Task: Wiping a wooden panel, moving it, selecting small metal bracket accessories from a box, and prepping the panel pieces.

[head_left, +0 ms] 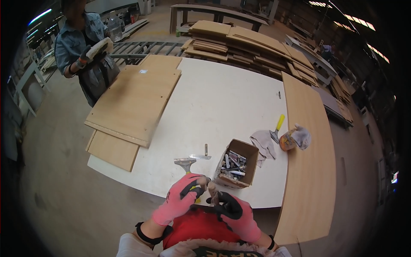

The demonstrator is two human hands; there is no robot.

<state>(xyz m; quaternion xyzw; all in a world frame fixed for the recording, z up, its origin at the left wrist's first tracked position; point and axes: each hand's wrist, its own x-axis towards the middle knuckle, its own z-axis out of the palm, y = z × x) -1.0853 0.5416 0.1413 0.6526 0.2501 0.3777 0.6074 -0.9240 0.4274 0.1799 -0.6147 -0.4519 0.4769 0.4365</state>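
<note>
Both my hands wear pink gloves with black palms and come close together over the near edge of the white board (201,103). My left hand (182,195) is closed, with a small tan piece at its fingertips that is too small to name. In my right hand (235,212) is a short brown stick (212,192), pointing up. Just beyond my left hand lies a scraper (185,162) with a wide metal blade; the hand partly hides its yellow handle. An open cardboard box (252,156) of small sticks (234,165) stands to the right.
A flat blade (200,156) and a small stick (206,149) lie left of the box. Rightward are a cloth (264,143), another yellow-handled scraper (279,123) and a rag-topped can (287,141). Wooden panels (132,98) lie at left, where a co-worker (85,51) stands. More boards (239,43) are stacked beyond.
</note>
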